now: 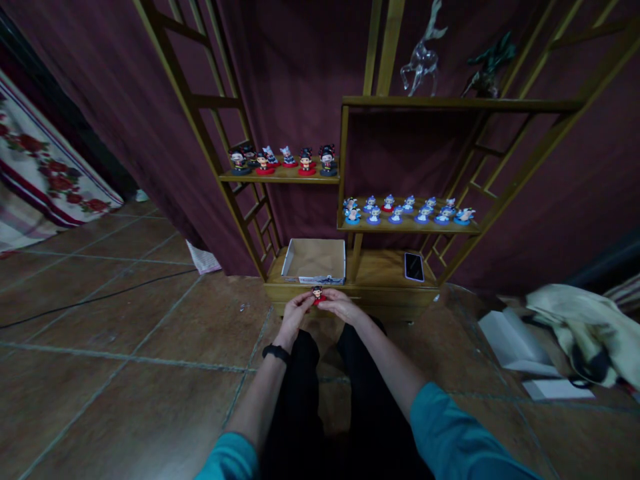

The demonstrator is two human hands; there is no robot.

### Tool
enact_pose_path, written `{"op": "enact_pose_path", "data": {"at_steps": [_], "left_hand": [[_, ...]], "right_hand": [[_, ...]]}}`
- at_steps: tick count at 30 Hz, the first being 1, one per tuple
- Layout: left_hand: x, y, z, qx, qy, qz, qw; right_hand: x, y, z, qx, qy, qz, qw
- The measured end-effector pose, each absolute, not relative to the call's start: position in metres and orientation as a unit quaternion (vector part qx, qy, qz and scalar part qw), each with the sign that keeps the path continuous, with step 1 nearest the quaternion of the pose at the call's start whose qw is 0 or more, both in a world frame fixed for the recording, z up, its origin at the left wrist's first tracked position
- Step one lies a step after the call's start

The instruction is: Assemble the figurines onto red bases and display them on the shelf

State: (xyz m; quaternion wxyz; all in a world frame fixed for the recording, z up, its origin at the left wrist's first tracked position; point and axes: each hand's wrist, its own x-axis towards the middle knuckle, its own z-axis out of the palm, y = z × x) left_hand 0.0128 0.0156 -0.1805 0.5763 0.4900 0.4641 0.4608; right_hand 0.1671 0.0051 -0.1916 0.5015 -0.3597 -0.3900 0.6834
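Between both hands is a small figurine [318, 293] with dark hair, a red outfit and a red base. My left hand [299, 308] pinches it from the left, a dark band on that wrist. From the right, the fingers of my right hand [340, 305] close on its base. Just beyond the hands, an open cardboard box [316, 259] sits on the cabinet's low top; no contents show in it. Similar red and black figurines [307, 162] stand on the upper left shelf [285, 175].
Two rows of blue-and-white figurines [396, 214] line the middle right shelf [415, 227]. A phone [414, 267] lies on the low top. A glass deer [423, 60] and a dark statue [493, 67] stand higher up. White boxes [517, 343] and cloth [590, 327] lie on the right floor.
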Motion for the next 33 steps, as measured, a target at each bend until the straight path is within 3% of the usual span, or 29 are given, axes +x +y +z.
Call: {"op": "enact_pose_path", "data": {"at_steps": [10,33], "left_hand": [[0.017,0.014,-0.181,0.506,0.432,0.451,0.595],[0.019,0.018,-0.191,0.521,0.41,0.466,0.586]], "right_hand": [[0.167,0.011,-0.201,-0.365,-0.358,0.672,0.535],[0.168,0.006,-0.194,-0.372,-0.359,0.679,0.521]]}}
